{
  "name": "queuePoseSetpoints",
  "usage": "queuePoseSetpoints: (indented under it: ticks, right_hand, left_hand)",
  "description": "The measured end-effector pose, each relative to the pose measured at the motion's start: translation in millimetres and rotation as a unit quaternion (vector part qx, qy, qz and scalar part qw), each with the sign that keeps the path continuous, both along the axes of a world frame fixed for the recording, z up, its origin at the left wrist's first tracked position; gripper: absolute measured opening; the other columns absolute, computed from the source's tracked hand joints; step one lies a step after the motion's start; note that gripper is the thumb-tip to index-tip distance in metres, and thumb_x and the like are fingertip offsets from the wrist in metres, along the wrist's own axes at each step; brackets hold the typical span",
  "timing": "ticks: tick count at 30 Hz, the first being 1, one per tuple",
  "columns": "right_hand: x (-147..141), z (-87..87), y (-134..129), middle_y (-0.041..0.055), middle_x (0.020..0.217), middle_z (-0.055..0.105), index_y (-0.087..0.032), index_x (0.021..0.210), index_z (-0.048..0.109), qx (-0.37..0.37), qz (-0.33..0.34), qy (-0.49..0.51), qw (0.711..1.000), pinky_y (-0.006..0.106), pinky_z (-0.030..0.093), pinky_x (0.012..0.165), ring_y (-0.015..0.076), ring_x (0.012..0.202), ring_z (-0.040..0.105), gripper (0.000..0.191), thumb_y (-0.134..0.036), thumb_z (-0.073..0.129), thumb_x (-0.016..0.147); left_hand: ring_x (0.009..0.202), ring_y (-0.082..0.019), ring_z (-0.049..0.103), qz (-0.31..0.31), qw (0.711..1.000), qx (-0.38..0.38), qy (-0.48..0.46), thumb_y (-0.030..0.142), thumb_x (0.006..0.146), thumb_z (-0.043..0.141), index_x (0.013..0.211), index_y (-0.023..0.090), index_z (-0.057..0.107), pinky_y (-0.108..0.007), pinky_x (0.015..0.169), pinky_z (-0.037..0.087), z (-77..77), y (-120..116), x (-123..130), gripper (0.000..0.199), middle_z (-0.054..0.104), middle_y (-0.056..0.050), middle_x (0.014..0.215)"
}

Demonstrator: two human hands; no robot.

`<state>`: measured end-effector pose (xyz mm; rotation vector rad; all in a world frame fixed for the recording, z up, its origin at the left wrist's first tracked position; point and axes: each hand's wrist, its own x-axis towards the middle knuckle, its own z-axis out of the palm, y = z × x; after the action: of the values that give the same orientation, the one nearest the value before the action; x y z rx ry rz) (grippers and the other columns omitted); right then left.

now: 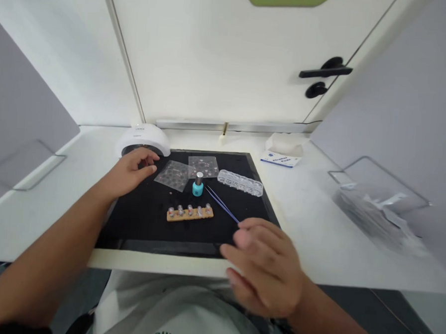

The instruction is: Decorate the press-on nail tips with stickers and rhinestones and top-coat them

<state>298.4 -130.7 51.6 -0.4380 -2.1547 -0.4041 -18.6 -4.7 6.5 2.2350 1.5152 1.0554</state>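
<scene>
My left hand (135, 170) is at the mat's left edge beside a white dome-shaped nail lamp (144, 135), thumb and fingers apart, with nothing visible in it. Over the mat's front right, my right hand (264, 266) is slightly blurred, its fingers loosely bent and apart. Blue tweezers (223, 204) lie on the mat, and their rear end meets my right fingertips in view; contact I cannot tell. Left of them, a tan strip (190, 215) carries several decorated nail tips. A turquoise nail polish bottle (197, 185) stands upright behind the strip.
On the black mat (145, 227) lie two clear sheets (173, 175) with small pieces and a clear compartment case (240, 182). An open alcohol pads box (282, 151) stands at the back right. Plastic bags (384, 220) lie in a wire holder on the right wall.
</scene>
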Motion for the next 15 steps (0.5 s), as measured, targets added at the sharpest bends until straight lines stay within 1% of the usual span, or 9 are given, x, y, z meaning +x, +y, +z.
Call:
queuePoseSetpoints:
  ticks: [2, 3, 4, 5, 6, 8, 11, 13, 15]
  right_hand:
    - [18.7, -5.6, 12.9, 0.004, 0.096, 0.077, -0.023, 0.084, 0.062, -0.005, -0.04, -0.006, 0.999, 0.031, 0.055, 0.058, 0.0144, 0.062, 0.06, 0.02, -0.009, 0.047, 0.083]
    - [29.5, -10.4, 18.0, 0.0084, 0.097, 0.076, -0.022, 0.085, 0.061, -0.013, -0.056, -0.008, 0.998, 0.031, 0.056, 0.058, 0.0163, 0.068, 0.065, 0.018, -0.009, 0.049, 0.082]
    - [40.6, -16.1, 22.1, 0.0114, 0.099, 0.076, -0.021, 0.085, 0.06, -0.032, -0.069, -0.013, 0.997, 0.031, 0.057, 0.058, 0.0172, 0.07, 0.067, 0.016, -0.009, 0.05, 0.083]
    - [51.3, -22.2, 25.2, 0.0118, 0.097, 0.076, -0.021, 0.085, 0.06, -0.051, -0.076, -0.012, 0.996, 0.03, 0.056, 0.056, 0.0166, 0.067, 0.068, 0.014, -0.01, 0.052, 0.083]
    - [61.2, -28.3, 27.4, 0.01, 0.093, 0.076, -0.022, 0.085, 0.06, -0.072, -0.092, 0.005, 0.993, 0.029, 0.056, 0.054, 0.0169, 0.068, 0.069, 0.014, -0.01, 0.053, 0.084]
    - [76.5, -39.0, 29.7, 0.0071, 0.085, 0.074, -0.022, 0.082, 0.061, -0.113, -0.124, 0.037, 0.985, 0.025, 0.053, 0.049, 0.0163, 0.067, 0.07, 0.015, -0.01, 0.054, 0.085]
    - [87.1, -49.6, 30.1, 0.0078, 0.086, 0.07, -0.02, 0.08, 0.062, -0.142, -0.157, 0.078, 0.974, 0.023, 0.049, 0.047, 0.0137, 0.063, 0.066, 0.016, -0.005, 0.057, 0.084]
    - [89.1, -54.1, 30.1, 0.0075, 0.088, 0.068, -0.019, 0.081, 0.063, -0.154, -0.179, 0.111, 0.965, 0.024, 0.048, 0.048, 0.0126, 0.061, 0.062, 0.015, -0.006, 0.058, 0.084]
    - [90.4, -58.3, 30.6, 0.0067, 0.089, 0.068, -0.02, 0.081, 0.064, -0.171, -0.203, 0.143, 0.953, 0.027, 0.049, 0.054, 0.0139, 0.065, 0.061, 0.011, -0.01, 0.06, 0.084]
  left_hand:
    - [0.086, -0.02, 0.061, -0.042, 0.997, -0.056, 0.034, 0.039, 0.082, 0.063, 0.105, 0.024, 0.067, -0.032, 0.076, 0.051, 17.8, -18.3, -5.4, 0.028, 0.066, -0.001, 0.092]
    - [0.091, -0.021, 0.062, -0.074, 0.989, -0.111, 0.071, 0.039, 0.083, 0.063, 0.108, 0.025, 0.067, -0.033, 0.08, 0.051, 24.6, -28.3, -7.3, 0.029, 0.067, -0.002, 0.099]
    - [0.095, -0.022, 0.062, -0.086, 0.981, -0.147, 0.091, 0.039, 0.083, 0.063, 0.109, 0.026, 0.067, -0.035, 0.083, 0.051, 29.7, -38.2, -8.2, 0.03, 0.067, -0.002, 0.103]
    - [0.097, -0.022, 0.062, -0.083, 0.978, -0.167, 0.096, 0.039, 0.082, 0.063, 0.108, 0.026, 0.067, -0.036, 0.085, 0.051, 33.0, -47.6, -7.9, 0.029, 0.066, -0.003, 0.105]
    - [0.098, -0.023, 0.062, -0.082, 0.974, -0.183, 0.101, 0.038, 0.082, 0.064, 0.106, 0.026, 0.067, -0.036, 0.085, 0.051, 34.6, -56.3, -6.1, 0.028, 0.066, -0.003, 0.105]
    - [0.094, -0.022, 0.062, -0.094, 0.968, -0.208, 0.106, 0.037, 0.08, 0.063, 0.104, 0.024, 0.066, -0.037, 0.084, 0.051, 33.0, -70.5, 1.5, 0.027, 0.065, -0.003, 0.102]
    - [0.097, -0.023, 0.06, -0.099, 0.963, -0.219, 0.12, 0.032, 0.079, 0.064, 0.106, 0.021, 0.065, -0.04, 0.088, 0.05, 22.7, -83.5, 19.9, 0.029, 0.065, -0.005, 0.101]
    - [0.096, -0.024, 0.06, -0.058, 0.968, -0.21, 0.127, 0.027, 0.076, 0.067, 0.108, 0.019, 0.064, -0.041, 0.089, 0.05, 13.3, -88.1, 33.2, 0.033, 0.067, -0.006, 0.098]
    - [0.093, -0.024, 0.059, -0.029, 0.968, -0.212, 0.136, 0.024, 0.073, 0.071, 0.107, 0.018, 0.064, -0.041, 0.087, 0.049, 3.9, -90.8, 44.9, 0.035, 0.067, -0.006, 0.095]
